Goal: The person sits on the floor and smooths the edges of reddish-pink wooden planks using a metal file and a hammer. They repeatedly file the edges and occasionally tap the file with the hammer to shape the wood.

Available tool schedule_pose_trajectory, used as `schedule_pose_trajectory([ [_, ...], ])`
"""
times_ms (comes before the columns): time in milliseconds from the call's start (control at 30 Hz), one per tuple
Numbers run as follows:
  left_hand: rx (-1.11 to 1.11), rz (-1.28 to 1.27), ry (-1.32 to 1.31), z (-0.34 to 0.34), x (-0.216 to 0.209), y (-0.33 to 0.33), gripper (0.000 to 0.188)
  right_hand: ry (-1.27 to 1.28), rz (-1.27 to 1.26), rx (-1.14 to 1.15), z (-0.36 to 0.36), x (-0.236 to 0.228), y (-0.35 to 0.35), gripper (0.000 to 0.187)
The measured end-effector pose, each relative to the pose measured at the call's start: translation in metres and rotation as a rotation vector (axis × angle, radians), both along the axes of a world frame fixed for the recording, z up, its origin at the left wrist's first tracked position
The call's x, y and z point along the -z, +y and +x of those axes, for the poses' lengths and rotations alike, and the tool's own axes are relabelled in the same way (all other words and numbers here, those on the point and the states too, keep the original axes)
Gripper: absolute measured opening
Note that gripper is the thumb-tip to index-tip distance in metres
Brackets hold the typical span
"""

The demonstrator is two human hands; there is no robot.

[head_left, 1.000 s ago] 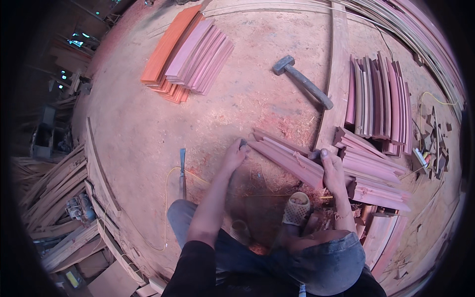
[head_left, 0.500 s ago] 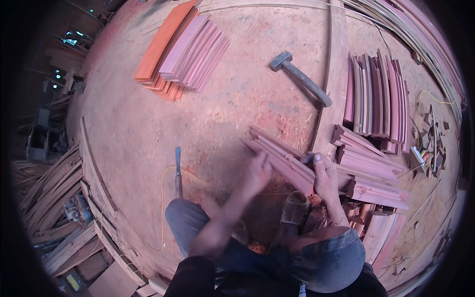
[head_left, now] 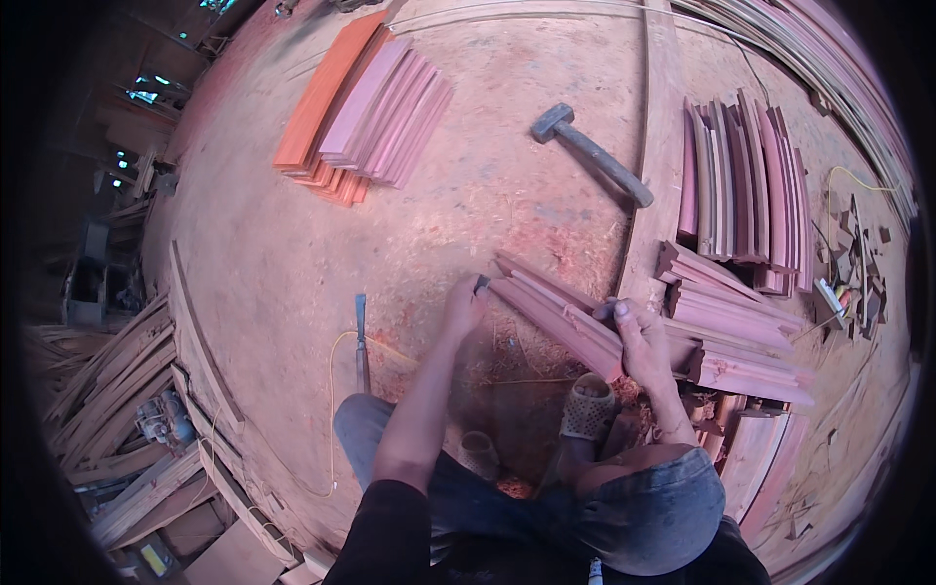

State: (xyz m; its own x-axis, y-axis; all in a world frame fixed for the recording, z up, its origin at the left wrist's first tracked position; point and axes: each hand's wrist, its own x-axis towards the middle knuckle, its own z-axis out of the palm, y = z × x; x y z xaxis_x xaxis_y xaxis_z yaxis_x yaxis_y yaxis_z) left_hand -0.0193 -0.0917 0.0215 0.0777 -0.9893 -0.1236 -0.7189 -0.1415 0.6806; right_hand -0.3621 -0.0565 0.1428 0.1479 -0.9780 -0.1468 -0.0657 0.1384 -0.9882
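A length of reddish wood moulding (head_left: 558, 317) with grooved faces lies slanting in front of me. Its near right end is gripped by my right hand (head_left: 643, 341), thumb on top. My left hand (head_left: 464, 310) is closed just off the moulding's far left end. From its fingers pokes a small dark piece (head_left: 481, 284), too small to name for certain. Beneath and beside my right hand lie more profiled mouldings (head_left: 731, 317), stacked.
A hammer (head_left: 595, 156) lies beyond the moulding, beside a long plank (head_left: 663, 146). A chisel (head_left: 362, 341) lies left, near a yellow cord (head_left: 332, 390). Orange boards (head_left: 327, 93) and pinkish boards (head_left: 390, 112) are stacked far left. Curved pieces (head_left: 746, 185) stand in a row right.
My left hand has moved left and away along the moulding, from over its side to past its far left end. My right hand keeps its hold, nearly still.
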Motion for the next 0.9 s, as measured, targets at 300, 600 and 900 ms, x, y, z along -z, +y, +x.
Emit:
schedule_pose_trajectory([
  [300, -0.058, -0.078, -0.120, -0.092, -0.056, 0.037, 0.026, 0.079, -0.009, -0.014, 0.011, -0.009, 0.006, 0.046],
  [600, -0.047, 0.178, 0.798, -0.122, -0.191, 0.084, 0.021, -0.256, 0.074, 0.165, 0.013, 0.010, -0.002, 0.029],
  [900, -0.660, -0.052, 1.099, -0.019, -0.145, 0.080, 0.014, -0.358, 0.100, 0.008, 0.162, 0.133, 0.006, 0.024],
])
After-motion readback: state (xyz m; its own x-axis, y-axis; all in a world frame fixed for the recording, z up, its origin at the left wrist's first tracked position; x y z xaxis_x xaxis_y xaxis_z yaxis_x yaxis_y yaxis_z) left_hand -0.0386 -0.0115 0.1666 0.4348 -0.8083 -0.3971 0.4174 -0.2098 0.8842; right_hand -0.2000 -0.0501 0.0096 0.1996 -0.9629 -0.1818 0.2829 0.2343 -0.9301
